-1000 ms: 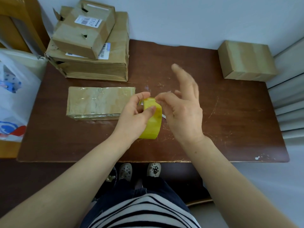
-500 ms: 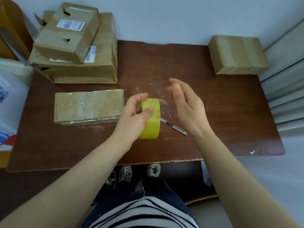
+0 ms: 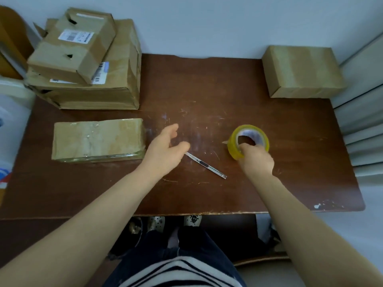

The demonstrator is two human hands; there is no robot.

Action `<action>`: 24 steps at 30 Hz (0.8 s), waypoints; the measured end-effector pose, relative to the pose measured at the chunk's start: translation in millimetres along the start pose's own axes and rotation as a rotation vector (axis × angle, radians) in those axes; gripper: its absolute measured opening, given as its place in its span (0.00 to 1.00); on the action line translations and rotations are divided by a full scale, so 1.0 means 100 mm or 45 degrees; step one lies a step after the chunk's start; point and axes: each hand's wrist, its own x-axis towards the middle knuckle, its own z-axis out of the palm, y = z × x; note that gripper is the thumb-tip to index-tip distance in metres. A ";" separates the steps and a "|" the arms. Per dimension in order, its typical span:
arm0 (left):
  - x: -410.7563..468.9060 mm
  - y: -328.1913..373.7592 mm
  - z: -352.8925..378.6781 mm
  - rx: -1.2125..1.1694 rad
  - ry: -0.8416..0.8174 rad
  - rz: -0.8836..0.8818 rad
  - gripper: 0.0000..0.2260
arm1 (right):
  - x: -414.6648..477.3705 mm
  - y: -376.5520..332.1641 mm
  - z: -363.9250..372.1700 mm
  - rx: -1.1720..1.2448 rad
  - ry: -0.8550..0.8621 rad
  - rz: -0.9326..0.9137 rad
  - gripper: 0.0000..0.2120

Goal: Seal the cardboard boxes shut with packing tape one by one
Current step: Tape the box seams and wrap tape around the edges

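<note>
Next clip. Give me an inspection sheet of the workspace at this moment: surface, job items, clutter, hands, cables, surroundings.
Surface: brown wooden table, scratched, chipped near its front right corner.
Job's things: yellow tape roll right of centre; flat box at left, glossy with tape; stacked boxes at far left, a smaller one on a larger; corner box at far right.
Clutter: utility knife lying mid-table.
Hands: left hand open over the knife's far end, contact unclear; right hand grips the tape roll through its core.
Cables: nothing seen.
Surroundings: pale wall behind; plastic bag at left; feet below the table edge.
</note>
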 end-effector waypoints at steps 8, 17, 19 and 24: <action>-0.01 -0.45 -0.61 -0.091 0.648 -0.170 0.24 | 0.15 -0.28 -0.16 -0.070 0.212 -0.123 0.34; 0.02 -0.98 -1.28 0.524 0.735 -0.326 0.39 | -0.07 -2.08 -0.19 0.258 -0.337 -1.102 0.63; 0.01 -1.09 -1.34 0.621 0.559 -0.302 0.40 | -0.08 -2.32 -0.10 0.079 -0.314 -1.130 0.66; 0.04 -1.23 -1.39 1.021 0.515 -0.033 0.39 | -0.08 -2.44 0.04 -0.038 -0.091 -1.155 0.55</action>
